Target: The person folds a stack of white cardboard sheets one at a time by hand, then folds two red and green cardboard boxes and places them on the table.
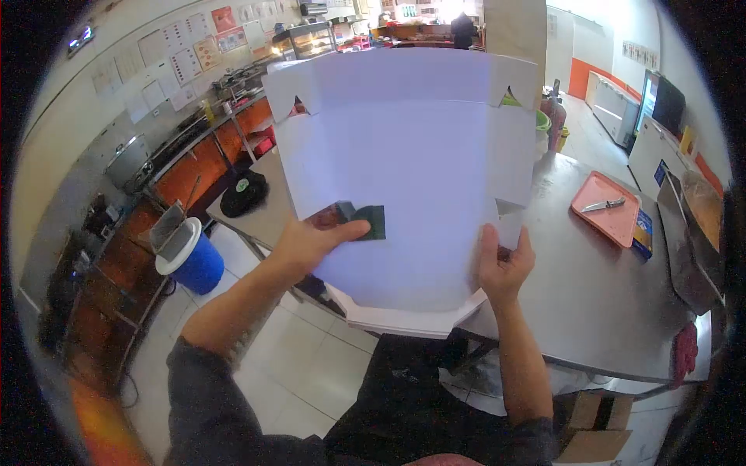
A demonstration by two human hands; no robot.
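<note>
A large white cardboard box (412, 155), partly folded with its side flaps raised, stands tilted up in front of me above the metal table. My left hand (307, 241) is at its lower left, the thumb pressed on a small dark green square packet (374, 222) lying against the white inner face. The fingers behind that packet are partly hidden. At the lower right side, my right hand (503, 260) pinches a side flap of the box between thumb and fingers.
On the steel table (559, 295), to the right, a pink tray (605, 221) carries a knife (604, 205). Beside it lies a blue box (643, 235). A blue bucket (199, 260) with a white rim stands left on the tiled floor. A black round item (243, 194) sits further left.
</note>
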